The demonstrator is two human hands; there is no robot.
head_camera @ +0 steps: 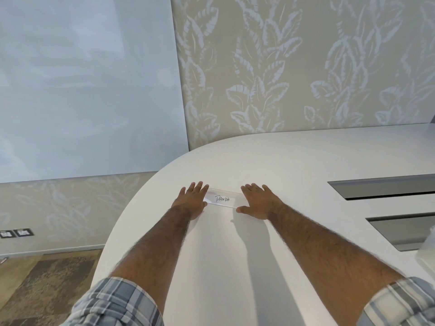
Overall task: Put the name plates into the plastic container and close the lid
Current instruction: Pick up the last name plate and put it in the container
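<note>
A clear acrylic name plate (222,199) with a white card reading "PANDA" stands on the white table (270,161) near its rounded far-left edge. My left hand (191,198) lies at the plate's left end, fingers straight, thumb touching the plate's lower corner. My right hand (256,201) lies at the right end, fingers spread and straight, thumb against the plate's lower right corner. A pale translucent plastic thing (426,252) shows at the right frame edge; whether it is the container I cannot tell.
Two grey recessed slots (386,186) (404,231) are set into the table on the right. Leaf-patterned wall panels rise behind the table. Left of the table are a patterned carpet (47,285) and wall sockets (16,232).
</note>
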